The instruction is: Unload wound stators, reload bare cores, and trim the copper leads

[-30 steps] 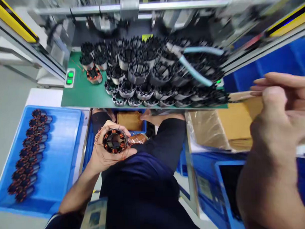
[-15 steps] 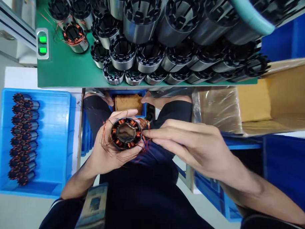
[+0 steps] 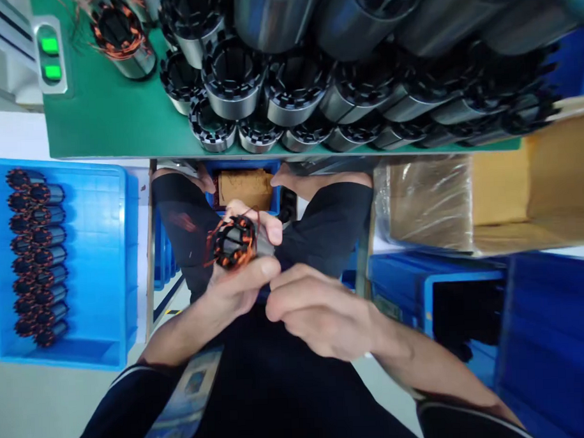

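Observation:
My left hand (image 3: 241,288) is closed around a motor stator (image 3: 235,241) with copper windings, a black slotted end and a metal shell. The wound end is tilted toward the left, and loose copper wires stick out around it. Close beside it, my right hand (image 3: 319,307) has its fingers curled together near the left thumb. Whatever those fingers pinch is hidden from view.
A green bench (image 3: 111,123) carries rows of unwound stator cores (image 3: 234,80) and a wound stator (image 3: 123,43). At left, a blue bin (image 3: 95,264) contains several wound stators. A cardboard box (image 3: 502,192) and blue crates (image 3: 555,337) stand at right.
The stator has turned from facing up to lying tilted, its wound end toward the left. My right hand has moved left and lower, its fingers now curled in. The view has shifted slightly.

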Demonstrator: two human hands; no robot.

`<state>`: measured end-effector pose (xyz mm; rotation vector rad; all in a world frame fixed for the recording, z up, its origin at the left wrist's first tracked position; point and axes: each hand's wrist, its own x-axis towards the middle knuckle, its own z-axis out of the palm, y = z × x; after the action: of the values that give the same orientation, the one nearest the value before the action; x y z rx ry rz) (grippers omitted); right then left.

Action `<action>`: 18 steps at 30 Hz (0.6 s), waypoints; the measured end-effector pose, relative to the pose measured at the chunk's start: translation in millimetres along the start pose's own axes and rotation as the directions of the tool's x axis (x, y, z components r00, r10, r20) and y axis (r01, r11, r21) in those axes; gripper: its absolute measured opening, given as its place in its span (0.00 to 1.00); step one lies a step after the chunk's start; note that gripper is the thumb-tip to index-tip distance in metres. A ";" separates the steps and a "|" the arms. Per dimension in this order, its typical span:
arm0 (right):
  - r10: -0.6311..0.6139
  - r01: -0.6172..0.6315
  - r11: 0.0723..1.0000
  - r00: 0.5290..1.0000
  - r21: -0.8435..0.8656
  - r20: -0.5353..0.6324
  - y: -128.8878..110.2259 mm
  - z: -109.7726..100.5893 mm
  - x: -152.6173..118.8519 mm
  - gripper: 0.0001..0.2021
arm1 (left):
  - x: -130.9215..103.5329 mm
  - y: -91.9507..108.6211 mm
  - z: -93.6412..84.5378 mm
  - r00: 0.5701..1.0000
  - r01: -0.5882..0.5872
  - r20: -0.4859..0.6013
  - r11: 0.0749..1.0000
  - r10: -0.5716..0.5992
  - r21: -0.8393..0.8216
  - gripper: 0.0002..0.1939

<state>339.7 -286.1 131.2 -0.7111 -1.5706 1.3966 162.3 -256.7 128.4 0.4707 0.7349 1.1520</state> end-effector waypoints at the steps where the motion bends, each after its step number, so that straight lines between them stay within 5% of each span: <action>1: -0.079 0.082 0.991 0.996 -0.106 0.037 5.6 -4.0 -3.3 0.08 | 1.9 -5.0 1.1 0.990 0.108 -0.077 0.986 -0.118 -0.128 0.35; 3: -0.199 0.194 0.957 0.980 -0.217 0.000 14.1 -15.4 -10.9 0.06 | 10.4 -13.3 -6.8 0.950 0.198 -0.197 0.956 -0.241 -0.217 0.32; 5: -0.205 0.173 0.961 0.969 -0.214 -0.137 17.3 -26.3 -17.7 0.03 | 22.5 -16.8 -26.3 0.972 0.004 -0.236 1.000 0.003 0.030 0.29; 6: -0.151 0.112 0.979 0.958 -0.171 -0.242 16.9 -30.1 -19.7 0.03 | 28.4 -16.3 -38.0 0.957 -0.198 -0.154 0.941 0.246 0.274 0.26; 7: -0.061 0.030 0.995 0.938 -0.097 -0.341 15.3 -32.3 -20.1 0.02 | 33.7 -14.5 -49.1 0.878 -0.428 0.039 0.744 0.478 0.513 0.26; 9: 0.193 -0.161 0.981 0.885 0.111 -0.423 10.6 -32.8 -15.1 0.07 | 40.8 -7.9 -65.7 0.728 -0.629 0.356 0.365 0.585 0.686 0.31; 11: 0.448 -0.342 0.879 0.831 0.332 -0.331 6.4 -29.9 -5.2 0.15 | 42.9 0.3 -72.1 0.668 -0.711 0.506 0.271 0.545 0.649 0.35; 14: 0.624 -0.446 0.698 0.763 0.560 -0.169 4.7 -23.7 4.9 0.19 | 35.7 9.9 -68.0 0.656 -0.752 0.583 0.348 0.480 0.559 0.42; 16: 0.654 -0.450 0.632 0.746 0.630 -0.123 7.1 -19.2 2.2 0.21 | 26.0 12.3 -61.2 0.770 -0.632 0.526 0.551 0.361 0.545 0.44; 18: 0.650 -0.447 0.620 0.752 0.644 -0.104 11.8 -14.6 -5.9 0.21 | 16.0 11.1 -52.8 0.927 -0.269 0.359 0.865 0.112 0.423 0.34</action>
<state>353.6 -282.1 117.9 -1.0263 -0.5667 1.9694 120.1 -239.5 95.5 1.1390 0.6828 1.0415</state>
